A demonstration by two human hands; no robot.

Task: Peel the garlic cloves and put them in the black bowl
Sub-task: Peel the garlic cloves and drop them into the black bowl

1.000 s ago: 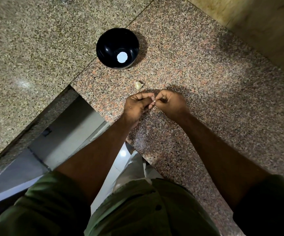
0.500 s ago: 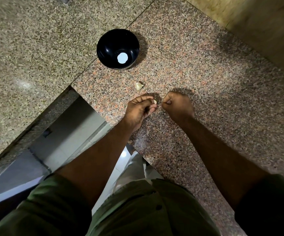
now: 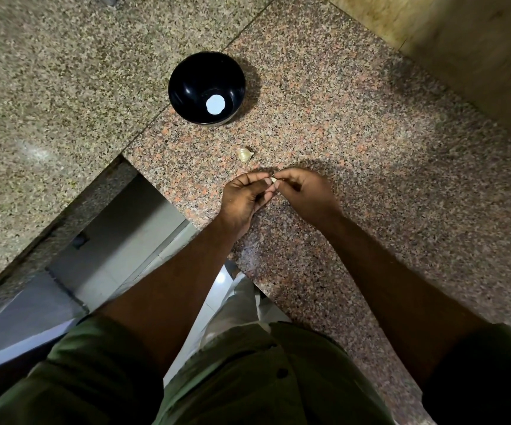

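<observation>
I am in the peeling step. My left hand (image 3: 243, 197) and my right hand (image 3: 305, 194) meet fingertip to fingertip just above the worktop (image 3: 370, 154), and between them I pinch a small garlic clove (image 3: 273, 180); only a pale sliver of it shows between the fingers (image 3: 263, 194). The left fingers are curled round it from one side, and the right thumb and forefinger nip it from the other. Whether I have hold of the skin or of the clove itself is too small to tell.

Just beyond my fingers, apart from them, a second garlic piece (image 3: 245, 154) lies on the stone, pale and papery. It looks unpeeled, though I cannot be sure.

Farther out, and a little to the left of my fingers, stands the black bowl (image 3: 186, 87). I see a white round patch in its bottom, perhaps a reflection, and no clove that I can make out.

Next, I judge, I need a firm nip on the loose skin and a pull away from the clove while the left hand holds it fast. Then the bare clove goes forward into the bowl.
</observation>
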